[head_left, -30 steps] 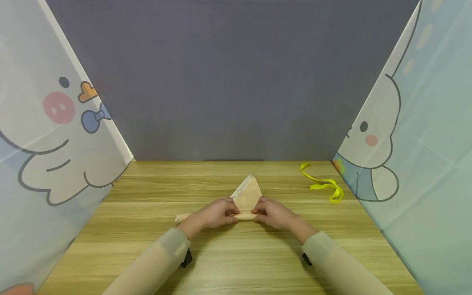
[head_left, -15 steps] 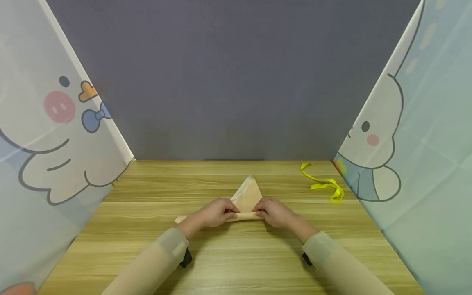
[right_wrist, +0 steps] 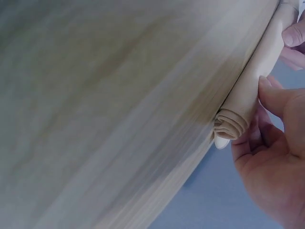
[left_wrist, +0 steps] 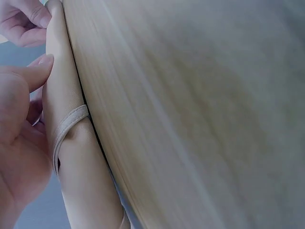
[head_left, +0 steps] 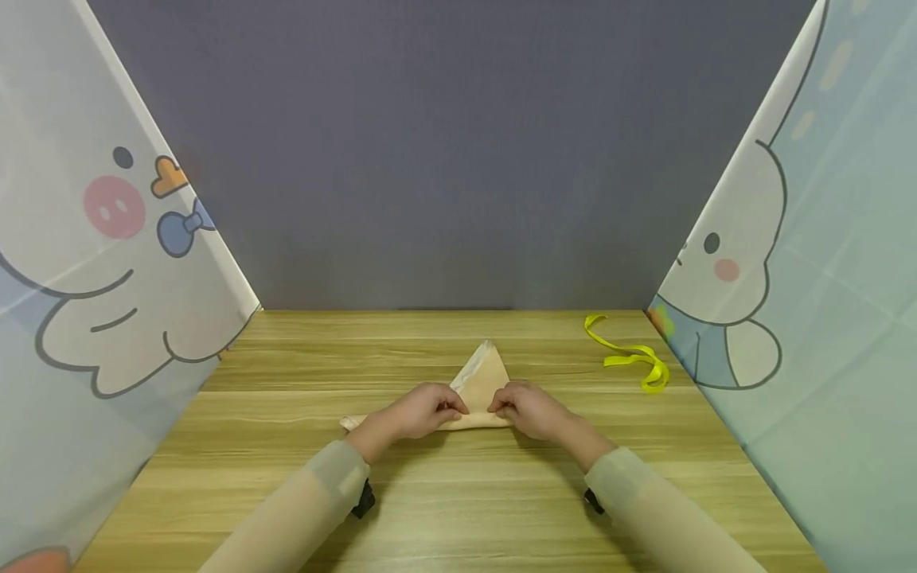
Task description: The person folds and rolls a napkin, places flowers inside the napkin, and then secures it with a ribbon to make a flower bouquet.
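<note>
A beige cloth lies mid-table, its near part rolled into a tube and its far part a flat triangle with a pale left edge. My left hand pinches the roll left of centre, thumb on the near side, fingertips beyond. On the right, my right hand holds the roll close to its right end in the same way. Spiral layers show at the roll's end in the right wrist view. A pale trim band crosses the roll in the left wrist view.
A yellow ribbon lies loose at the back right of the wooden table. A dark grey panel rises behind, and cartoon-printed sheets flank both sides.
Both hands stay at nearly the same spot; their thumbs and fingers have shifted slightly along the roll. More of the roll now shows beneath the hands than a second ago.
</note>
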`<state>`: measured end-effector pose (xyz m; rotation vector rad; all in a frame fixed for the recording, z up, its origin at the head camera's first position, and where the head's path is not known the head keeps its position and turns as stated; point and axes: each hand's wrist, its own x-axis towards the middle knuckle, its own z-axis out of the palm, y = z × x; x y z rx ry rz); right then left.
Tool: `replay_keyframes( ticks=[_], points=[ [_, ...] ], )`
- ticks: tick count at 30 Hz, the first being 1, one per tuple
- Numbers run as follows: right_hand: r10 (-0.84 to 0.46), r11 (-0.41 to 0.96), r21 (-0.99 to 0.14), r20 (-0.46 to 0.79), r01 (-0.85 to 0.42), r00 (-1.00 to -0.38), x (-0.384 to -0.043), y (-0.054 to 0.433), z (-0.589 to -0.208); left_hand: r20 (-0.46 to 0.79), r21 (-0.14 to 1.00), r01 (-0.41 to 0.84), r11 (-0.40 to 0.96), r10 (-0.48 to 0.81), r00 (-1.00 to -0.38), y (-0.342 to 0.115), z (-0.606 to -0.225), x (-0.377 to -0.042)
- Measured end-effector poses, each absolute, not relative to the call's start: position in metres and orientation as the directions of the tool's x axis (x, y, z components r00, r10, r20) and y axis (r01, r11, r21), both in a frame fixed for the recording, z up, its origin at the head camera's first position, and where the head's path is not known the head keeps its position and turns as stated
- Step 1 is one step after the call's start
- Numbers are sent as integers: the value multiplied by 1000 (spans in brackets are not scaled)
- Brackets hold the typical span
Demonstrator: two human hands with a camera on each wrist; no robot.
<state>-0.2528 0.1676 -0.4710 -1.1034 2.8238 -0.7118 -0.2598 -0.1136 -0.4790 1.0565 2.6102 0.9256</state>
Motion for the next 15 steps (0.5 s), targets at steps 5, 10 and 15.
replay_keyframes(
  ticks=[5,10,15],
  points=[
    [-666,646,-396,124,-652,-736,-251,167,-468,76,571,611,548,706,-704,-114,-478,-259],
    [-667,643,-421,102,-639,-738,-250,168,-467,60,546,616,569,706,-705,-113,-476,-257],
    [-649,661,-454,56,-598,-759,-249,169,-467,68,503,634,587,705,-706,-112,-479,-260]
  ],
)
